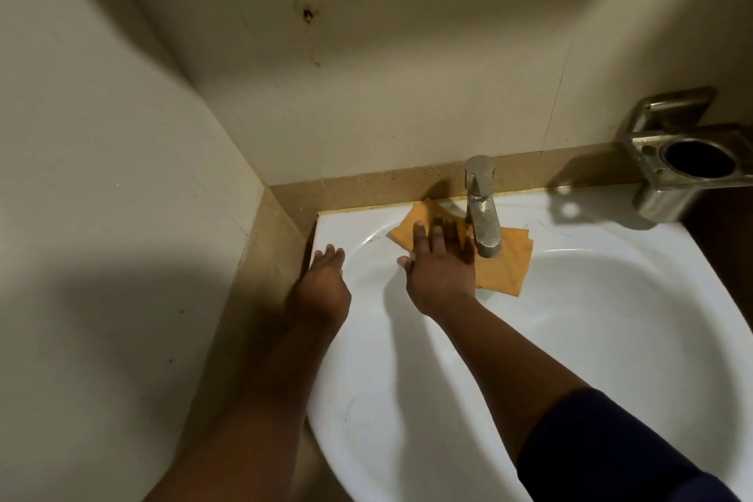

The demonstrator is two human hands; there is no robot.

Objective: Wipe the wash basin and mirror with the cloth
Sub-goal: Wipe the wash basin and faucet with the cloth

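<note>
A white wash basin (591, 338) fills the lower right of the head view. An orange cloth (507, 263) lies flat on its back rim, under and left of the steel tap (483, 212). My right hand (440, 261) lies flat on the cloth with fingers spread, pressing it onto the rim. My left hand (324, 279) rests on the basin's left rim, fingers apart, holding nothing. No mirror is in view.
A steel tumbler and brush holder (684, 163) juts from the wall at the right, above the basin's back corner. Beige tiled walls close in on the left and behind. A brown stone ledge (366, 185) runs along the basin's back and left side.
</note>
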